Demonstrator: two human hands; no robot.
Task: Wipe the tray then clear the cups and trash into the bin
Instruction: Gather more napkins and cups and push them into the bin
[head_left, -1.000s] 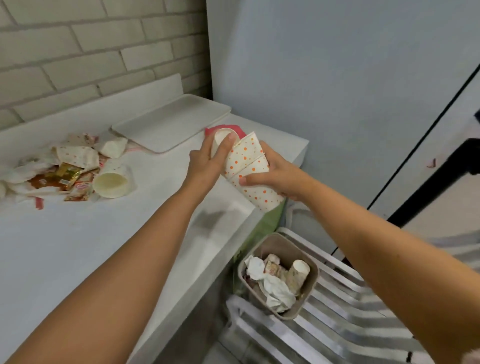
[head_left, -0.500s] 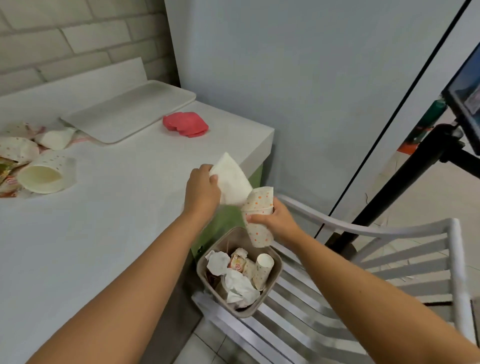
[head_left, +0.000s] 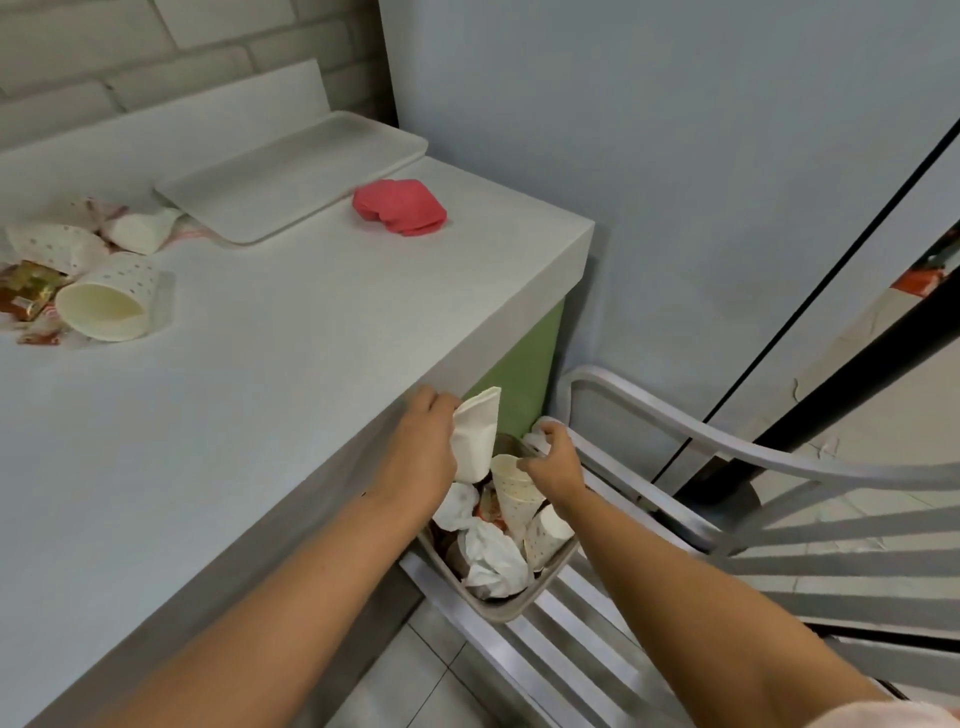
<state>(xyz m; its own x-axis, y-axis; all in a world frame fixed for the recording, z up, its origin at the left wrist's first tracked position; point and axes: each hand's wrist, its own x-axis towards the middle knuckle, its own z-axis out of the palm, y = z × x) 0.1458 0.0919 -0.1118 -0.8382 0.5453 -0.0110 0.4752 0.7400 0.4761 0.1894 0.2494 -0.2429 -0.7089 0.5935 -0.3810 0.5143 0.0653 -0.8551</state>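
The left hand (head_left: 421, 447) grips a white cup (head_left: 475, 441) just above the bin (head_left: 498, 616); the right hand (head_left: 550, 462) hangs loosely curled, empty (dotted cups (head_left: 511, 499) already inside). Well apart from it, other cups (head_left: 106, 306) and wrappers (head_left: 28, 296) lie uncleared

The white bench (head_left: 291, 364) runs back to a low upstand (head_left: 156, 130), with a grey brick wall (head_left: 156, 62) behind it. A pale blue wall (head_left: 675, 156) meets the bench's far right end. Below that end sits a green panel (head_left: 524, 358). Just off the bench's right corner stands a slatted metal chair (head_left: 779, 545) on the tiled floor (head_left: 415, 670). Beyond the chair, a black pole (head_left: 857, 384) slants upward.
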